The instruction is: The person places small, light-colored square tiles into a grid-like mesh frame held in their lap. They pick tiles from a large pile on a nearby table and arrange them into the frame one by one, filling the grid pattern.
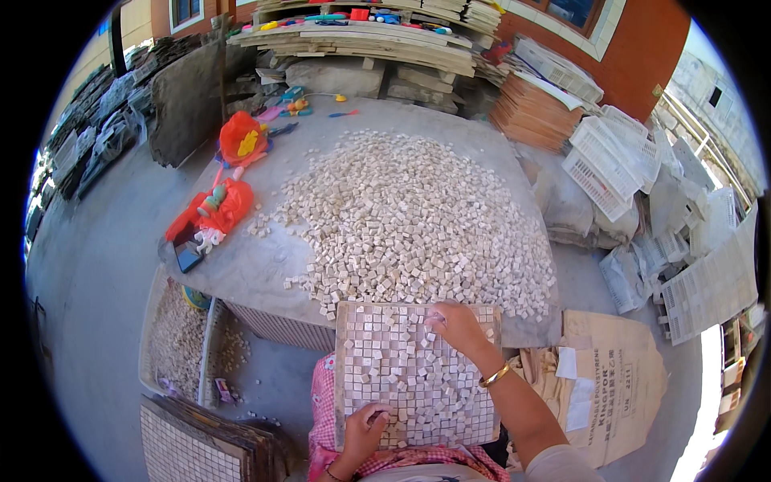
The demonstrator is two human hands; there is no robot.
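A square grid board (344,361) rests over my lap, its cells largely filled with small pale stone mosaic cubes. More loose cubes (438,377) lie scattered on top, mostly over the middle and right. My right hand (459,328) is at the board's far edge, fingers pinched together and pointing down at the cells. Near the lower left corner, my left hand (364,432) has its fingers curled in over the cubes. Whatever either pinch contains is too small to make out. Beyond the board, a large heap of the same cubes (401,217) covers much of the grey table (233,277).
Red plastic bags (233,201), toys and a phone (188,257) lie along the table's left side. Below left stand a crate of cubes (144,353) and stacked tiled boards (189,442). A flattened brown sack (618,386) and white plastic baskets (602,169) are at right.
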